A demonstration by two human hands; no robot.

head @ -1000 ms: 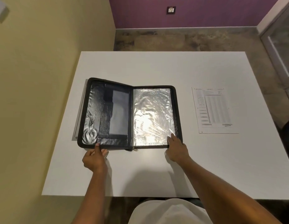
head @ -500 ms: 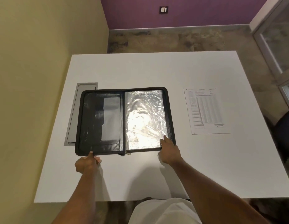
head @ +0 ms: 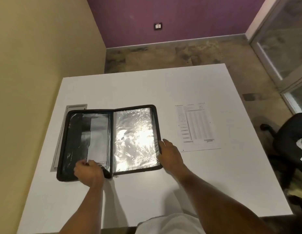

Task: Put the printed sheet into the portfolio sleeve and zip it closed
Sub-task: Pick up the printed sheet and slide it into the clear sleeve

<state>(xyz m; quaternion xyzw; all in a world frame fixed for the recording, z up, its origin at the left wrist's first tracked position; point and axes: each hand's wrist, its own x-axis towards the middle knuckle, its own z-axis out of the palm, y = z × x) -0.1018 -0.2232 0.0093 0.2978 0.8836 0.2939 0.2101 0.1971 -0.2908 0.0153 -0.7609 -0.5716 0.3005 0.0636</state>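
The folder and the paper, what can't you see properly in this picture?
- Head view: the printed sheet's words are too small to read.
- The left hand covers the portfolio's near left edge; its fingertips are blurred.
- Glare whitens the plastic sleeve.
- The chair is cut off at the right edge.

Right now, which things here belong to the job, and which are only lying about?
For the job:
- portfolio, lying open
- clear sleeve
- printed sheet, on the table

Only lying about:
- grey panel in the table
- black chair

Both forearms are bare, no sleeves showing, above a white garment point(head: 165, 224).
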